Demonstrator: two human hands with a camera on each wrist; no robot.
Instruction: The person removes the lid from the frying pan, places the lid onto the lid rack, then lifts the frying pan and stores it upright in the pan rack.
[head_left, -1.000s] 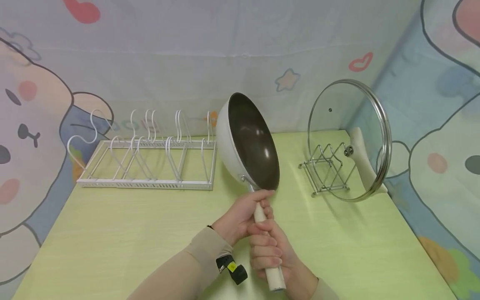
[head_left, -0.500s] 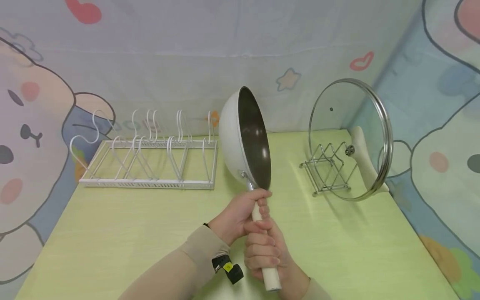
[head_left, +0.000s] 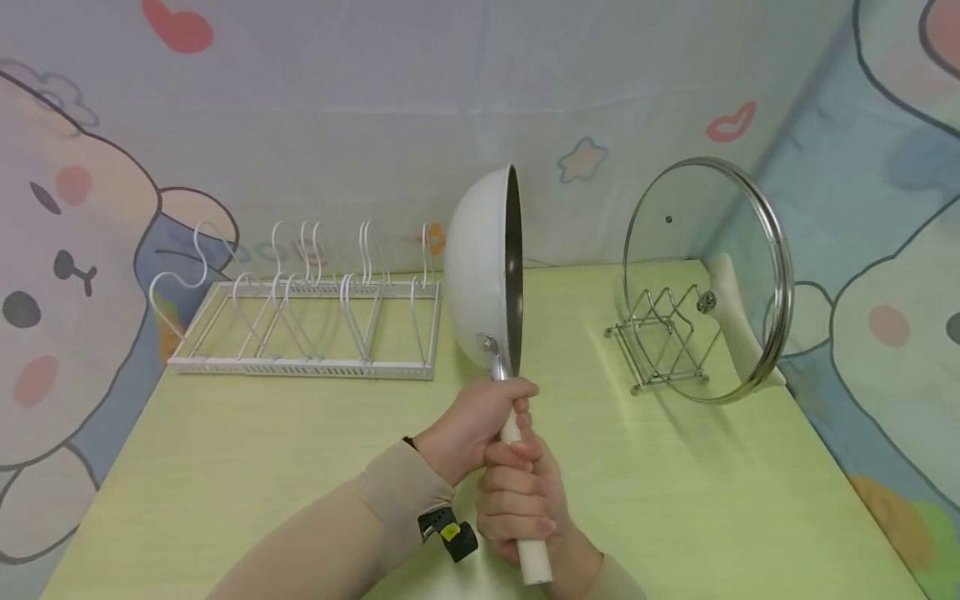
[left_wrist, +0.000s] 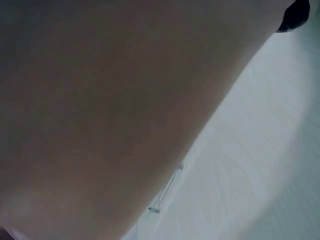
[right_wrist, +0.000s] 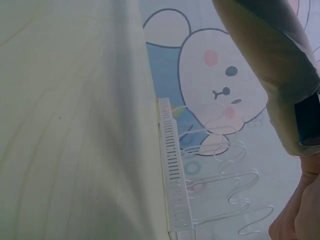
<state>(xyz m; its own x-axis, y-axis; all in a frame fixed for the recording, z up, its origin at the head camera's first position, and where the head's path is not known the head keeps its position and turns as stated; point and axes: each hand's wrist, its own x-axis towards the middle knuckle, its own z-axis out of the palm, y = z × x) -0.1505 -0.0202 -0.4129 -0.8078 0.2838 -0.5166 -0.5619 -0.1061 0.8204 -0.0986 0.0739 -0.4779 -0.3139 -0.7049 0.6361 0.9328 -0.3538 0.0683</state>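
A wok (head_left: 480,267), white outside and dark inside, stands on edge between two racks, its opening turned to the right and seen almost edge-on. My left hand (head_left: 468,429) grips the cream handle (head_left: 534,562) close to the pan, thumb along the top. Just below it, my right hand (head_left: 525,504) wraps its fingers round the same handle, whose end sticks out underneath. Blurred skin fills most of the left wrist view. In the right wrist view a sleeve (right_wrist: 280,95) and part of a hand show at the right, with the wok out of sight.
At the left stands a white wire rack (head_left: 315,367) with upright loops. A small metal rack (head_left: 660,375) at the right holds a glass lid (head_left: 660,258) on edge, its cream knob facing right. Printed cloth (head_left: 360,150) hangs behind the pale green table (head_left: 712,517).
The wok has turned about its handle, so its dark inside has narrowed from a wide oval to a thin sliver. Both hands have shifted slightly left, still gripping.
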